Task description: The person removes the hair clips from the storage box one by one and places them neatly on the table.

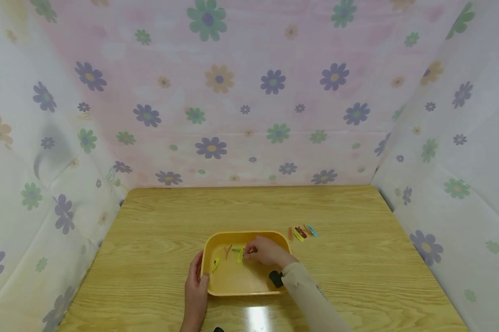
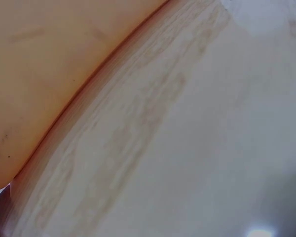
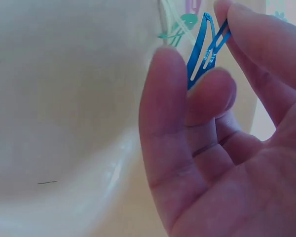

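Note:
A yellow-orange tray (image 1: 245, 293) sits at the front of the table. My left hand (image 1: 196, 288) grips its left wall, thumb at the rim and fingers around the outside; the left wrist view has the tray's outer wall (image 2: 44, 69) but hardly any of the hand. Over the tray's inside, my right hand (image 1: 268, 251) pinches a blue snap hair clip (image 3: 197, 49) between thumb and fingers. Just by those fingertips lies a yellow hair clip (image 1: 240, 256), beside a green one (image 1: 235, 250). Farther left in the tray are an orange-brown clip (image 1: 228, 251) and another yellow clip (image 1: 216, 264).
Beyond the tray's right back corner, several hair clips (image 1: 301, 232) in orange, yellow, red and light blue lie on the wooden table (image 1: 349, 258). Flowered cloth (image 1: 249, 92) hangs behind and at both sides. A black device (image 1: 276, 279) is on my right wrist.

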### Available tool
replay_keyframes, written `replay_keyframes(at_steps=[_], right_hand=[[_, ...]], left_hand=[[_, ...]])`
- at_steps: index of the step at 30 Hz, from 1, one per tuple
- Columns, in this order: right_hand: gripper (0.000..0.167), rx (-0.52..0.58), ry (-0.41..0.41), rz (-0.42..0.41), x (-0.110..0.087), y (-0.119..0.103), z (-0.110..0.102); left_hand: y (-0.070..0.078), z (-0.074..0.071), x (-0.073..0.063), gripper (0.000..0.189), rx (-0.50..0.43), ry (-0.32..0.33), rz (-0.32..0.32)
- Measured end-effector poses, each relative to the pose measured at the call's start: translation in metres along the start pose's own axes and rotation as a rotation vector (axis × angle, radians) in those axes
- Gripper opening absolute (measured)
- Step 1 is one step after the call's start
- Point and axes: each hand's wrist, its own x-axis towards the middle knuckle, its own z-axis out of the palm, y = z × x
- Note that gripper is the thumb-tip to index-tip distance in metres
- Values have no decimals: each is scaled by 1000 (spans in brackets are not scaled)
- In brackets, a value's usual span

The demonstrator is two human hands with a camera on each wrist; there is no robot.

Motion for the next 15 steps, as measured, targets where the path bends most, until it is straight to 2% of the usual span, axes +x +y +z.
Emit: replay_keyframes(at_steps=[5, 10, 15], right_hand=[[9, -19, -2, -4, -2, -4, -1], [10, -24, -42, -35, -3, -2, 0], [12, 37, -67, -33, -5, 0, 1]], left_hand=[[-1, 0, -1, 57, -24, -9, -4], [-1, -1, -1, 57, -20, -14, -1], [-1, -1, 0, 57, -5, -5, 1]])
